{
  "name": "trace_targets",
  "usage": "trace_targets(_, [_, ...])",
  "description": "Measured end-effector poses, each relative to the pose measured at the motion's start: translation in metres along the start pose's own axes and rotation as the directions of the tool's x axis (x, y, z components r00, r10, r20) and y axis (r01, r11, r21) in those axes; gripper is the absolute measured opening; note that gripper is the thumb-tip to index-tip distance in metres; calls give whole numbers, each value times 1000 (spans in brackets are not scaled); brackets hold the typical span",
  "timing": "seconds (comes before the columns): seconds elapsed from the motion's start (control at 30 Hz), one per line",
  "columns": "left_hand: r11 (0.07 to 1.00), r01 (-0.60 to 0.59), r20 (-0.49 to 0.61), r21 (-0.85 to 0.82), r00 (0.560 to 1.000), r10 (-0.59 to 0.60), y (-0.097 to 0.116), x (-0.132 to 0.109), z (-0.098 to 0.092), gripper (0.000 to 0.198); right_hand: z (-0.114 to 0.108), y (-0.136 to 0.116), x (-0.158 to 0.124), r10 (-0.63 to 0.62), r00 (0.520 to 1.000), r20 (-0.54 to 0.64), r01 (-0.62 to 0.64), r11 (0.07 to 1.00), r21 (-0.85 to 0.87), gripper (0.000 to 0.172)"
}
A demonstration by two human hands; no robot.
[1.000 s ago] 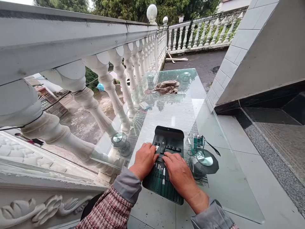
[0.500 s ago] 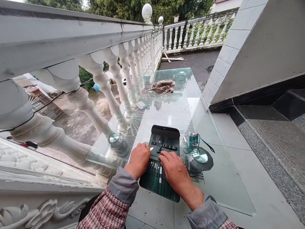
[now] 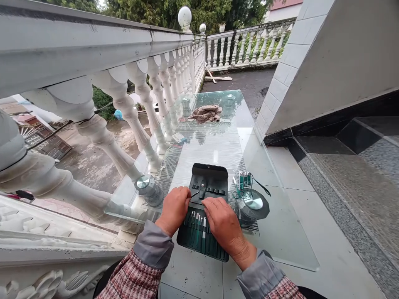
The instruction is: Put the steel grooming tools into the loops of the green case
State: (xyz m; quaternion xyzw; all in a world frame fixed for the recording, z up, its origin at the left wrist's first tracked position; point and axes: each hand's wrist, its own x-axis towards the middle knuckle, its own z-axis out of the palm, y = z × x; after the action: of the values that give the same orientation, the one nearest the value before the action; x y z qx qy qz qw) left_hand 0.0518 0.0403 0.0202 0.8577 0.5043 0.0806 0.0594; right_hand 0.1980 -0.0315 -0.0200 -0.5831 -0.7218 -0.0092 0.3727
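An open black manicure case [image 3: 209, 176] lies on the glass table, with several slim metal tools [image 3: 199, 224] in the slots of its lower half. My left hand [image 3: 175, 209] is closed at the case's left edge, pinching a thin manicure tool [image 3: 195, 194] whose tip points right over the case. Across the fold, my right hand [image 3: 222, 220] has its fingers bent together and touching the case; whatever lies under its fingertips is hidden. To the right of the case are nail clippers [image 3: 245, 180] with a dark strap and green-handled scissors [image 3: 237, 192].
The glass table [image 3: 289, 232] rests on round pedestals with metal discs [image 3: 145, 181]. A crumpled brown cloth [image 3: 205, 113] and a small card-like packet [image 3: 178, 138] lie farther back. A white balustrade [image 3: 120, 108] runs along the left; stone steps [image 3: 339, 174] are at the right.
The tool in my left hand has turned, its bright flat tip now showing as a thin dark line. My right fingers have bent in more. The view has shifted slightly to the right.
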Motion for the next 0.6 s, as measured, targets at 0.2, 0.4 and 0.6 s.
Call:
trace_targets(0.2, [640,-67,-135,-766,989,-58,22,-12,-3,8,-6,-8,2,253,965,-72,-211,908,363,13])
trace_targets(0.4, [462,2,-62,-887,990,-123,30,-17,1,12,-8,-12,3,415,909,-32,-331,767,550,9])
trace_targets(0.6, [664,-83,-122,-744,992,-13,21,-23,-9,26,-35,49,17,659,751,-22,-588,684,431,24])
